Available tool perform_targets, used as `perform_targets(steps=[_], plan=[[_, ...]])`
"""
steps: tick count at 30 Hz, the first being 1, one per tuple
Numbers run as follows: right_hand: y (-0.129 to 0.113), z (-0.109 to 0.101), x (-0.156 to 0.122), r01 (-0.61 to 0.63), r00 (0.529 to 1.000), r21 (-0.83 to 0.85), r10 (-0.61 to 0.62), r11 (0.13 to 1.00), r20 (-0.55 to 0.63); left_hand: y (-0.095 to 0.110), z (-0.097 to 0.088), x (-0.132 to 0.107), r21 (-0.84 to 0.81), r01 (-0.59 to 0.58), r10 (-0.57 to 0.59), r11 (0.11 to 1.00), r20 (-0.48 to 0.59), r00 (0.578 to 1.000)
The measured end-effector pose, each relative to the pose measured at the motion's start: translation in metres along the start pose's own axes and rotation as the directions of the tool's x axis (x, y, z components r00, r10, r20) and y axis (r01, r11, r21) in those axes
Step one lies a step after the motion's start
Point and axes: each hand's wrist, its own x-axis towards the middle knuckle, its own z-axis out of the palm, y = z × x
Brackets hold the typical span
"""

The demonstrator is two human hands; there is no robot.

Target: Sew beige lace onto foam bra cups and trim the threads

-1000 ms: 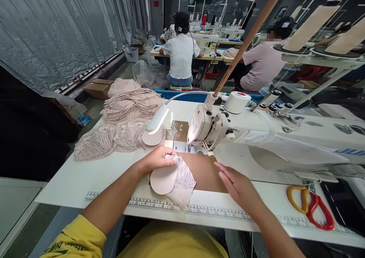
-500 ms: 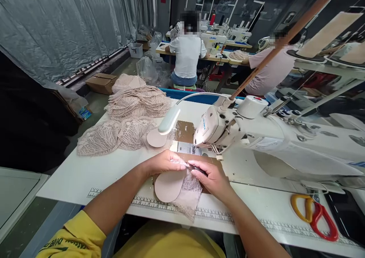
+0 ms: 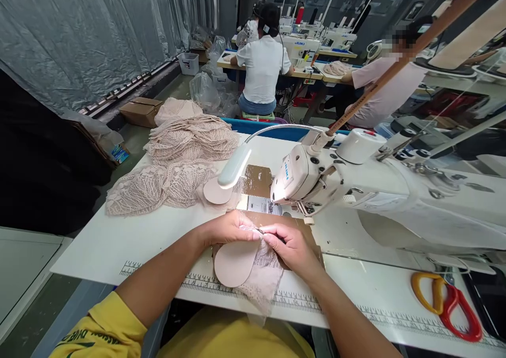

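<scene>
My left hand is closed on the upper edge of a beige lace piece, pinching it between thumb and fingers. A smooth pale rounded pad hangs with the lace below that hand, over the table's front edge. My right hand is closed around a small dark-handled tool, mostly hidden by the fingers. Its metal tip meets the lace edge where both hands come together. Just beyond them stands a white sewing machine, its needle area lit by a lamp.
Stacked beige lace pieces lie at the back left, near another pale pad. Scissors with orange and red handles and a dark phone-like object lie at the right. Two people sit at machines farther back.
The hands stay together at the lace edge; the dark tool is now more covered by my right fingers. The lace and pad hang slightly lower. The view has shifted a little.
</scene>
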Motion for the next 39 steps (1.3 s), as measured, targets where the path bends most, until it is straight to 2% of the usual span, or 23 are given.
perform_targets(steps=[5, 9, 13, 18, 24, 28, 34, 39], plan=[[0.012, -0.003, 0.001, -0.062, 0.998, 0.098, 0.063, 0.993, -0.007, -0.002, 0.001, 0.001, 0.015, 0.005, -0.004, 1.000, -0.039, 0.999], [0.012, 0.005, 0.006, -0.139, 0.990, 0.211, 0.134, 0.967, 0.040, 0.000, 0.002, 0.004, 0.080, -0.049, 0.053, 0.996, -0.049, 0.997], [0.009, 0.009, 0.008, -0.195, 0.981, 0.154, 0.195, 0.969, 0.014, 0.003, -0.005, 0.000, 0.265, -0.024, 0.031, 0.964, -0.021, 0.999], [0.007, 0.005, 0.007, -0.201, 0.979, 0.128, 0.203, 0.971, 0.001, 0.006, -0.017, -0.009, 0.385, 0.007, 0.034, 0.923, -0.098, 0.995], [0.009, 0.006, 0.006, -0.178, 0.984, 0.128, 0.181, 0.976, -0.008, 0.008, -0.015, -0.009, 0.334, -0.027, 0.069, 0.942, -0.115, 0.991], [0.013, 0.008, 0.006, -0.170, 0.985, 0.170, 0.172, 0.971, 0.004, 0.005, -0.009, -0.005, 0.320, -0.014, 0.056, 0.947, -0.123, 0.991], [0.014, 0.012, 0.010, -0.129, 0.990, 0.158, 0.136, 0.979, -0.038, -0.001, -0.004, 0.002, 0.262, 0.007, 0.025, 0.965, -0.119, 0.993], [0.021, -0.005, 0.003, -0.148, 0.988, 0.193, 0.151, 0.970, -0.001, 0.004, -0.003, -0.001, 0.139, 0.040, -0.024, 0.989, -0.112, 0.993]])
